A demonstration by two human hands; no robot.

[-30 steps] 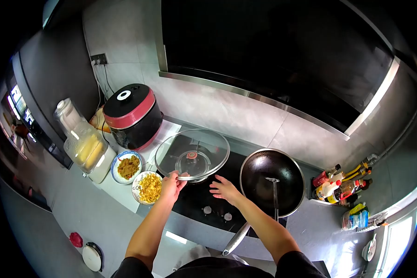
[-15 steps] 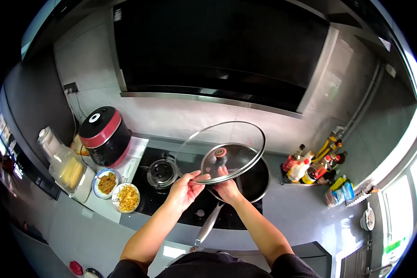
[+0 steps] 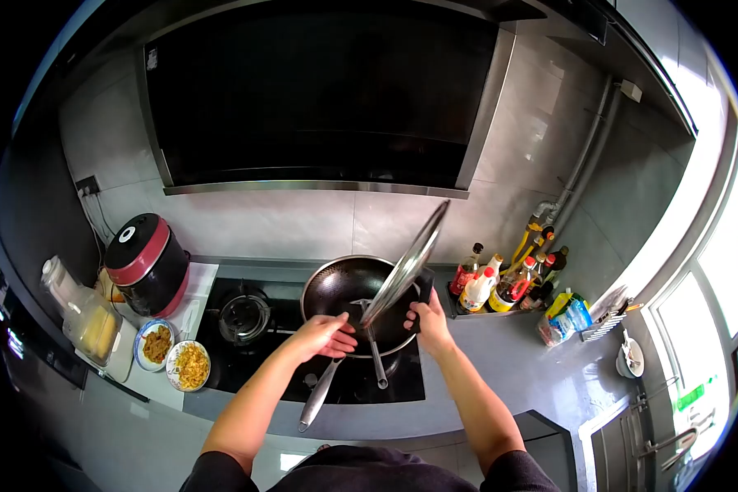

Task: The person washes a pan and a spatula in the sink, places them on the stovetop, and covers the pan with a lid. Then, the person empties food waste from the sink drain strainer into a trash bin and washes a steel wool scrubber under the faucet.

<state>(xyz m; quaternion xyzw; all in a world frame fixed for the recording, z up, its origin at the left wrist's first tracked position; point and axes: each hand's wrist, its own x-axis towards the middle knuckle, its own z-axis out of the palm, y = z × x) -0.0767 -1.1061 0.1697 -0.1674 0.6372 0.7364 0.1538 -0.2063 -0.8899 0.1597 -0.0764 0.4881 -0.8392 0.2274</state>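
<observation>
My right hand (image 3: 430,321) grips the dark handle of a glass pot lid (image 3: 408,261), which is tipped up nearly edge-on above the wok. My left hand (image 3: 324,336) is open beside the lid's lower edge, fingers stretched out over the near rim; it holds nothing that I can see. The dark wok (image 3: 336,287) sits on the black stove, with its long metal handle pointing toward me. A metal-handled utensil (image 3: 375,357) leans across the wok's near rim; the lid partly hides its upper end.
Left of the burner (image 3: 244,317) stand two bowls of food, a bowl of yellow pieces (image 3: 192,366) and a bowl of brownish food (image 3: 154,344). Behind them are a red-and-black rice cooker (image 3: 149,264) and a clear container (image 3: 90,324). Several sauce bottles (image 3: 500,287) stand at the right.
The lid has turned from facing up at a slant to nearly edge-on. My right hand has moved right onto its handle, and my left hand has come off its rim. The view has shifted right.
</observation>
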